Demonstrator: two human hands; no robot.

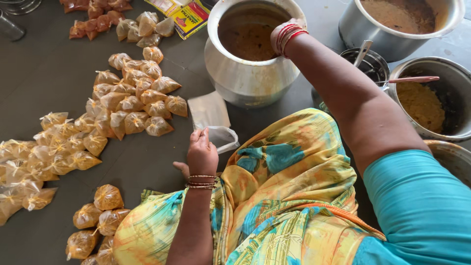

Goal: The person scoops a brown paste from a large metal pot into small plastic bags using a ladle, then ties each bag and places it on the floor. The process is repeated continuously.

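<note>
Two hands busy, left hand [202, 154] grasping clear bag [222, 138], right hand [283, 32] inside pot [248, 78] rim, grip hidden

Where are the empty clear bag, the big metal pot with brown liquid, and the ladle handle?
empty clear bag [223, 137]: head view, on its open mouth.
big metal pot [245, 81]: head view, on its outer wall.
ladle handle [412, 79]: head view, mid-handle.

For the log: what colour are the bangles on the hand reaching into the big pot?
Red bangles, head view.
</note>
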